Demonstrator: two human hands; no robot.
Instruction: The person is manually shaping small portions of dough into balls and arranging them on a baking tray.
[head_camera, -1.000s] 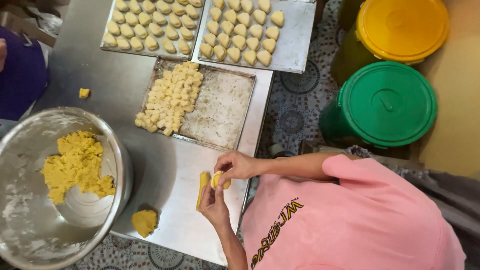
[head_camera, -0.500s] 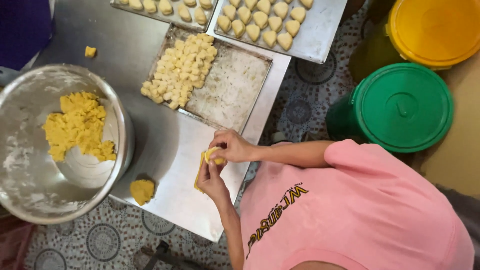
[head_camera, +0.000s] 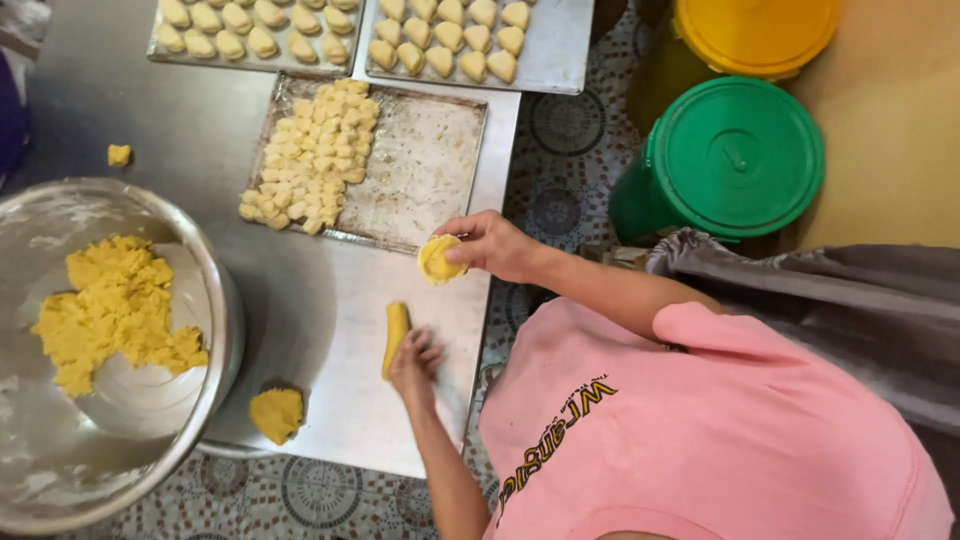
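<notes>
- Head view: a dough log (head_camera: 396, 338), yellow and finger-shaped, lies on the steel table (head_camera: 330, 300). Its long axis runs from the table's near edge towards the crumbed baking tray (head_camera: 425, 165), with the top end tipped very slightly right.
- The left hand (head_camera: 415, 362) rests against the log's lower right side. Its fingers are loosely spread with the tips touching the dough, not wrapped around it.
- The right hand (head_camera: 497, 245) is closed in a pinch on a dough disc (head_camera: 438, 260), a flattened round piece held just above the table. It is near the tray's front right corner, with its face turned up towards the camera.
- The disc and the log are near each other but apart.
- Small dough pieces (head_camera: 308, 155) are packed in rows on the left half of the crumbed tray; the right half is bare apart from crumbs.
- Beyond it sit two trays of shaped pastries (head_camera: 445, 35), set out in rows.
- A dough lump (head_camera: 276, 413) lies by the table's near edge, left of the log.
- A large steel bowl (head_camera: 215, 290) holds crumbly yellow dough (head_camera: 110, 310).
- A stray bit of dough (head_camera: 119, 155) lies on the table farther back.
- On the patterned floor stand a green-lidded bucket (head_camera: 735, 155) and a yellow-lidded bucket (head_camera: 755, 30).
</notes>
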